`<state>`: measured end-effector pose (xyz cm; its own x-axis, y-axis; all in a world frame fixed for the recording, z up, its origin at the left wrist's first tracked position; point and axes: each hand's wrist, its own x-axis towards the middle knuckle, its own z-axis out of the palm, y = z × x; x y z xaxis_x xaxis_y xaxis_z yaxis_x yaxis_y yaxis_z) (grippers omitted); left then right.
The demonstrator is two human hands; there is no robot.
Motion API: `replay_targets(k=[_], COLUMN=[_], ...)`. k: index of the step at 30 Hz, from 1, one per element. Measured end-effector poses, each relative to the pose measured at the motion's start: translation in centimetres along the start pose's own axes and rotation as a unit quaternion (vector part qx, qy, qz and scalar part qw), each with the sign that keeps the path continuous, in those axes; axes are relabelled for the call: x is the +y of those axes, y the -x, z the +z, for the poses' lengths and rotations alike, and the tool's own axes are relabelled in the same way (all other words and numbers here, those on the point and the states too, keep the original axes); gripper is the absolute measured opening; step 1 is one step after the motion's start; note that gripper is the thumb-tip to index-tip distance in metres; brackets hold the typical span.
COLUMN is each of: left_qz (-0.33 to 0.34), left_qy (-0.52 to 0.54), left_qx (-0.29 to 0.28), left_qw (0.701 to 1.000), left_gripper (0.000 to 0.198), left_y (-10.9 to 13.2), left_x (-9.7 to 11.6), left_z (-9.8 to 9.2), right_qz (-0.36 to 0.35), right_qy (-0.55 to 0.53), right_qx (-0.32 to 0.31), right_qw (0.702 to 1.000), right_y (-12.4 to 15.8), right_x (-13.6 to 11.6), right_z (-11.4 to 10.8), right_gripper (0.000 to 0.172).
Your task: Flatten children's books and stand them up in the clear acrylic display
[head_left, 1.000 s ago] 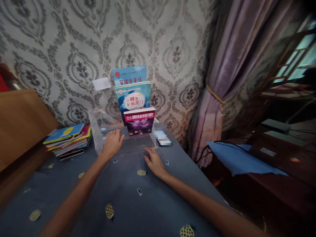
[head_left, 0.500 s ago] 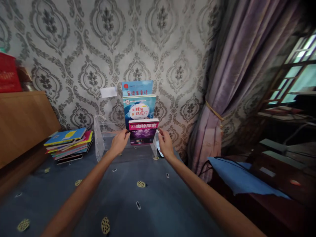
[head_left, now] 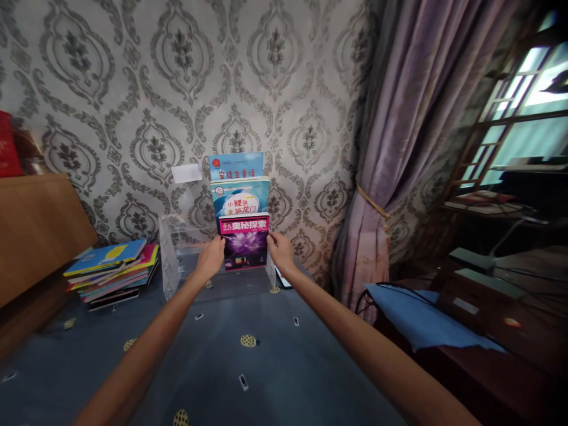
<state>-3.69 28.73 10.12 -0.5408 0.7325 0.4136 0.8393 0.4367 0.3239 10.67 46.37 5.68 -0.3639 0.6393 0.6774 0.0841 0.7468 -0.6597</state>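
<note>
A purple and pink book stands upright in front of a clear acrylic rack, its lower part over the rack's front. My left hand is closed on its left edge. On the right edge, my right hand pinches it with thumb and fingers. Behind it rises a teal book with red lettering on a white oval. Farther back, a light blue book shows only its top part. A white label sticks up at the rack's left side.
A stack of thin books lies on the left of the blue patterned cloth, beside a wooden cabinet. A phone-like object lies right of the rack. A purple curtain hangs at right, near a blue cloth.
My right hand has closed in on the book's right edge, where it was slightly apart before. The view has shifted, so the whole scene sits a little farther left.
</note>
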Motion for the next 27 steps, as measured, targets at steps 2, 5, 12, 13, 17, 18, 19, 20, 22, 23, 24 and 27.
replay_targets(k=[2,5,12,13,17,18,19,20,22,23,24,27], left_qz=[-0.008,-0.016,-0.027,-0.028,-0.034,-0.035,-0.035,-0.034,-0.032,-0.031,-0.029,-0.022], left_qy=[-0.012,-0.027,-0.057,-0.062,-0.079,-0.082,-0.084,-0.086,-0.088,-0.088,-0.088,-0.088], left_qx=[-0.003,-0.009,-0.023,-0.024,-0.032,-0.034,-0.036,-0.038,-0.041,-0.042,-0.044,-0.048], left_qw=[1.0,0.999,0.998,0.997,0.996,0.995,0.995,0.995,0.995,0.995,0.995,0.995], left_gripper=[0.033,0.034,0.033,0.033,0.035,0.036,0.036,0.037,0.037,0.038,0.039,0.039], left_y=[-0.1,-0.1,-0.2,-0.1,0.0,0.0,0.1,0.1,0.2,0.2,0.2,0.4], left_x=[0.2,0.5,0.9,0.9,1.1,1.1,1.1,1.1,1.0,1.0,0.9,0.6], left_z=[-0.1,-0.1,0.0,0.0,-0.2,-0.2,-0.3,-0.3,-0.2,-0.2,-0.1,0.0], right_qz=[-0.002,-0.008,-0.026,-0.028,-0.032,-0.032,-0.031,-0.031,-0.031,-0.031,-0.031,-0.033], right_qy=[0.005,0.011,0.023,0.025,0.031,0.031,0.031,0.03,0.027,0.025,0.023,0.015], right_qx=[-0.003,-0.008,-0.024,-0.024,-0.02,-0.018,-0.016,-0.015,-0.014,-0.014,-0.014,-0.012], right_qw=[1.0,1.0,0.999,0.999,0.999,0.999,0.999,0.999,0.999,0.999,0.999,0.999], right_y=[-0.1,0.0,0.6,0.7,1.1,1.2,1.2,1.3,1.4,1.5,1.6,2.0], right_x=[0.1,0.3,0.3,0.3,0.1,0.1,0.1,0.1,0.1,0.1,0.1,-0.1], right_z=[0.0,0.1,0.2,0.2,0.4,0.4,0.4,0.5,0.5,0.5,0.5,0.5], right_gripper=[0.032,0.034,0.032,0.031,0.032,0.034,0.035,0.036,0.037,0.038,0.039,0.043])
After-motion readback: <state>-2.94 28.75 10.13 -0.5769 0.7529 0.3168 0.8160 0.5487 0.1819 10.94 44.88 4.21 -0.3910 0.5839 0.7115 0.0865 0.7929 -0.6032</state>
